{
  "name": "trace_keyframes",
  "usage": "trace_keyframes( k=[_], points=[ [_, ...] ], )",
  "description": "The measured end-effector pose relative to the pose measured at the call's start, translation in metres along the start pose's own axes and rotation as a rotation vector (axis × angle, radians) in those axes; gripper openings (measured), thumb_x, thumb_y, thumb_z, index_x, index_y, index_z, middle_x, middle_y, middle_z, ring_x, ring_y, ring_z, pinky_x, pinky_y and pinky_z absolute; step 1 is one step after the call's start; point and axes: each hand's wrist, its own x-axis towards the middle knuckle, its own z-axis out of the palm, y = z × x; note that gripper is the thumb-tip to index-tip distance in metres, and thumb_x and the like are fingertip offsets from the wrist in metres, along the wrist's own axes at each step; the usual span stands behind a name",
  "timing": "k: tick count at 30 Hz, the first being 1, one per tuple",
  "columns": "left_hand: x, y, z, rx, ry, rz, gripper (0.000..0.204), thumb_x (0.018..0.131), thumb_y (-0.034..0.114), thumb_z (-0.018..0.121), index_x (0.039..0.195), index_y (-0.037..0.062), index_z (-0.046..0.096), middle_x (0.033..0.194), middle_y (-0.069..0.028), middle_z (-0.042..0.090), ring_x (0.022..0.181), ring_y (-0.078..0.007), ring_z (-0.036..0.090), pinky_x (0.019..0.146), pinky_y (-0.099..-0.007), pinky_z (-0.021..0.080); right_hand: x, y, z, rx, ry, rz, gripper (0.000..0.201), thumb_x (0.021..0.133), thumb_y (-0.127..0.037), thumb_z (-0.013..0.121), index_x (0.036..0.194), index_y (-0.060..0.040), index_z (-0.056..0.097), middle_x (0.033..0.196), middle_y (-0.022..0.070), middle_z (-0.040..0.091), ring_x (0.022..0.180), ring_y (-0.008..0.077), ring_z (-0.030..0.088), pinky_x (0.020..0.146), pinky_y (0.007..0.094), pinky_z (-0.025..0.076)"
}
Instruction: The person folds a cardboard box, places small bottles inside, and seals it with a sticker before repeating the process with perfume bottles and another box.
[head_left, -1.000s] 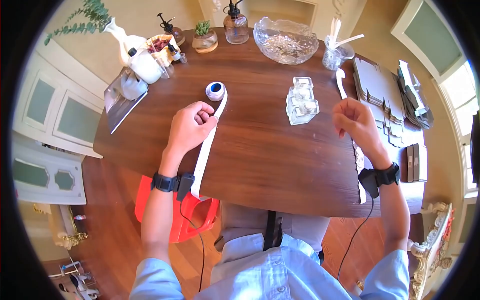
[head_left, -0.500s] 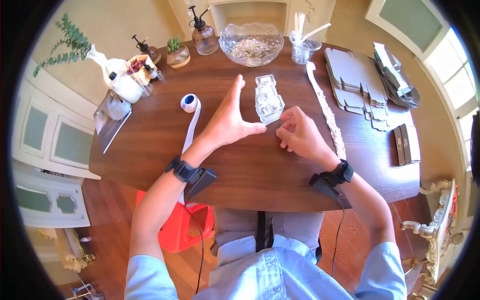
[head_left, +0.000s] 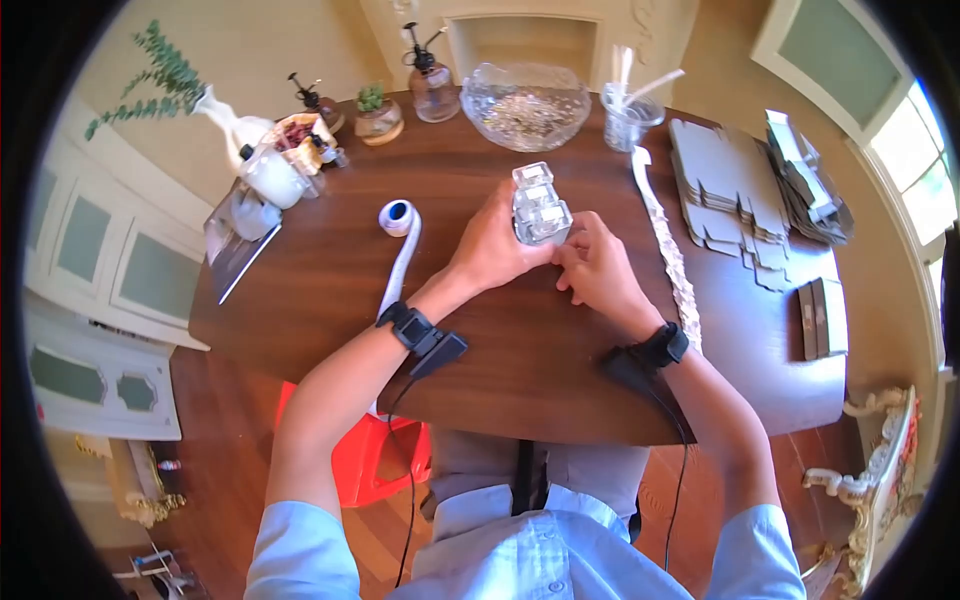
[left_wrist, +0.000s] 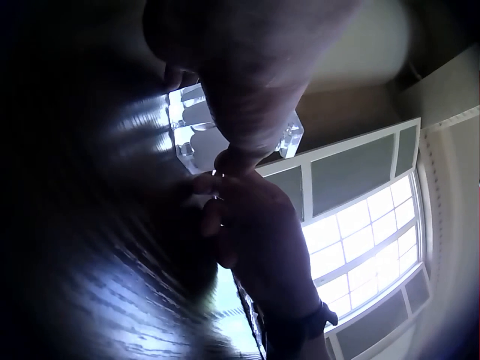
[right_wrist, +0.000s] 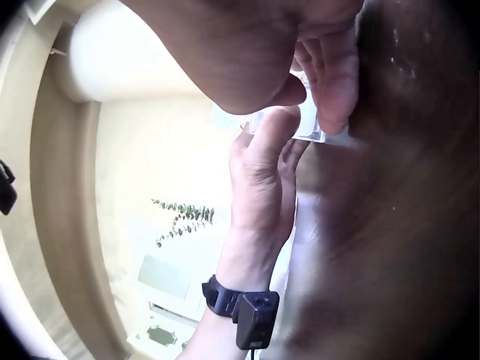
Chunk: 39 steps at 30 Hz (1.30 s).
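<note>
A row of clear square containers [head_left: 541,218] with pale tops stands on the table in front of the person. Along its left side wraps my left hand [head_left: 498,240], with the thumb across the near end. My right hand [head_left: 603,265] is at the near right corner, fingers bent, thumb and fingertips at the edge. The left wrist view shows rounded pale shapes inside the containers [left_wrist: 201,142], partly covered by the left hand. In the right wrist view the left thumb lies against the near face, close to the right thumb.
To the left, a roll of white ribbon [head_left: 398,218] trails its tail over the near edge. A ruffled white strip [head_left: 672,255] runs along the right. Flat grey boxes [head_left: 715,180] lie beyond it; a glass bowl [head_left: 525,105] and a cup with sticks [head_left: 628,128] stand behind.
Both hands have come inward from the two ribbon strips to the clear containers. The left hand, spread beside them half a second ago, has closed round them; the right hand is at their near corner.
</note>
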Motion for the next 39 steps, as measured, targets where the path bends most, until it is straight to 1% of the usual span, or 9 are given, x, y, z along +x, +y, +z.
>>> trace_keyframes(
  k=[3,5,13,17,20,30,32,35,39],
  points=[
    [0.003,-0.010,-0.007,0.071,0.112,0.009,0.074,0.073,0.021,0.087,0.137,0.0029,0.054,0.122,-0.0196,0.068,0.115,-0.0350,0.068,0.098,-0.0423,0.054,0.000,-0.001,0.003,0.040,0.041,0.025,0.036,0.095,-0.003,0.056,0.131,0.0044,0.051,0.088,0.0143,0.073,0.065,0.0182,0.073,0.043,0.0310,0.055],
    [0.008,-0.016,-0.015,0.171,0.215,-0.044,0.073,0.074,0.016,0.086,0.136,0.0000,0.051,0.123,-0.0170,0.069,0.112,-0.0246,0.070,0.097,-0.0368,0.055,0.000,0.003,0.003,0.074,0.029,0.008,0.039,0.095,-0.003,0.055,0.133,0.0033,0.052,0.089,0.0134,0.073,0.064,0.0167,0.072,0.043,0.0306,0.055],
    [0.053,-0.049,-0.050,0.366,0.552,-0.301,0.075,0.072,0.027,0.087,0.132,-0.0015,0.052,0.122,-0.0210,0.067,0.114,-0.0352,0.069,0.098,-0.0429,0.054,-0.006,0.014,0.007,0.102,0.025,-0.114,0.031,0.094,0.004,0.055,0.124,0.0043,0.057,0.079,0.0118,0.071,0.061,0.0151,0.070,0.056,0.0275,0.054],
    [0.068,-0.074,-0.065,0.457,0.708,-0.255,0.071,0.072,0.028,0.086,0.131,0.0029,0.055,0.124,-0.0190,0.068,0.114,-0.0374,0.068,0.098,-0.0442,0.054,-0.007,0.013,0.006,0.131,0.018,-0.141,0.029,0.094,0.004,0.055,0.123,0.0046,0.058,0.079,0.0114,0.070,0.061,0.0150,0.070,0.055,0.0277,0.055],
    [0.076,-0.076,-0.070,0.401,0.705,-0.389,0.067,0.072,0.026,0.084,0.129,0.0047,0.057,0.126,-0.0183,0.066,0.115,-0.0376,0.067,0.100,-0.0448,0.053,-0.007,0.013,0.006,0.135,0.019,-0.141,0.028,0.094,0.004,0.055,0.122,0.0050,0.058,0.079,0.0112,0.070,0.062,0.0149,0.070,0.056,0.0279,0.055],
    [0.070,-0.066,-0.067,0.417,0.697,-0.334,0.081,0.070,0.018,0.085,0.139,0.0018,0.047,0.139,-0.0244,0.056,0.125,-0.0407,0.060,0.106,-0.0461,0.049,-0.007,0.013,0.006,0.161,0.020,-0.158,0.027,0.094,0.005,0.054,0.120,0.0055,0.059,0.078,0.0108,0.069,0.062,0.0140,0.069,0.056,0.0279,0.056],
    [0.063,-0.058,-0.064,0.387,0.708,-0.368,0.099,0.072,0.017,0.082,0.151,-0.0094,0.028,0.143,-0.0329,0.051,0.131,-0.0460,0.055,0.109,-0.0486,0.048,-0.007,0.015,0.006,0.161,0.022,-0.168,0.027,0.094,0.005,0.054,0.120,0.0055,0.059,0.077,0.0107,0.069,0.062,0.0140,0.068,0.056,0.0280,0.056],
    [0.054,-0.055,-0.058,0.553,0.773,-0.304,0.100,0.073,0.012,0.079,0.152,-0.0153,0.024,0.148,-0.0362,0.046,0.137,-0.0472,0.050,0.116,-0.0470,0.042,-0.007,0.016,0.006,0.157,0.025,-0.174,0.027,0.094,0.006,0.053,0.120,0.0056,0.059,0.077,0.0107,0.069,0.061,0.0139,0.068,0.054,0.0280,0.055],
    [0.042,-0.023,-0.048,0.473,0.745,-0.238,0.097,0.075,0.007,0.073,0.153,-0.0175,0.021,0.152,-0.0382,0.041,0.141,-0.0483,0.045,0.121,-0.0464,0.035,-0.010,0.013,0.004,0.166,0.014,-0.166,0.026,0.094,0.005,0.053,0.119,0.0051,0.060,0.077,0.0091,0.069,0.061,0.0126,0.068,0.050,0.0274,0.053]
  ],
)
